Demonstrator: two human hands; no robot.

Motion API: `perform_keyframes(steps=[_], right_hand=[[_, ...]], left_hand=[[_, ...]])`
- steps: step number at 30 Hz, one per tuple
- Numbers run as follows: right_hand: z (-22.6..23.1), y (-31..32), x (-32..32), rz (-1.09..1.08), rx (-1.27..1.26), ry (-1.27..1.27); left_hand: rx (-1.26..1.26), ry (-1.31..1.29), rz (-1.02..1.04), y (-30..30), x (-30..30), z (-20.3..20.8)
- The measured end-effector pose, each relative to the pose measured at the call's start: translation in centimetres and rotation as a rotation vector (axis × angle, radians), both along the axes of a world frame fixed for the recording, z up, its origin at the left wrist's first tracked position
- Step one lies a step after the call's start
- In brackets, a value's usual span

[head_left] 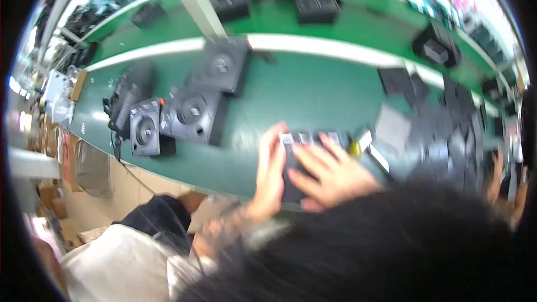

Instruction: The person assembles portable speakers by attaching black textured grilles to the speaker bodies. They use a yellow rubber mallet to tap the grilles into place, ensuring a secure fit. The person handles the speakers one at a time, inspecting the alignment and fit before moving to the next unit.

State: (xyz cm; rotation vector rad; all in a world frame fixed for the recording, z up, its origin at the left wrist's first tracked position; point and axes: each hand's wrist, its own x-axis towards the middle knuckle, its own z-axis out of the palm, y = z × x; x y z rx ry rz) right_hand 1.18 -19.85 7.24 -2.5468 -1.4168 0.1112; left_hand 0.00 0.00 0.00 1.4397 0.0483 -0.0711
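Note:
A black rectangular piece lies on the green table, with several pale patches along its far edge; motion blur hides finer detail. My left hand grips its left side, fingers close together along the edge. Across its top rests my right hand, open, with the fingers spread and lying flat. Just right of the piece are a small yellow item and a white strip, both too smeared to name. Dark hair covers the lower part of the picture and hides my right forearm.
Black speakers stand in a group on the green table at the left. Flat dark pieces and a grey square sheet lie at the right. More speakers sit on a raised green shelf behind. A white post rises there.

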Motion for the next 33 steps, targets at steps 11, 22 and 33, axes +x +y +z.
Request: perform_keyframes(steps=[11, 22, 33], right_hand=[[0.7, 0.0, -0.2, -0.020, 0.146, 0.113], [2.5, -0.8, -0.4, -0.140, -0.047, 0.132], [-7.2, 0.6, -7.2, -0.812, 1.042, 0.537]], left_hand=[[-0.225, -0.004, 0.071, 0.1, 0.7, 0.6], [-0.287, -0.073, 0.242, 0.9, -0.8, -1.5], [0.146, -0.217, 0.149, 5.8, -1.2, -1.1]])
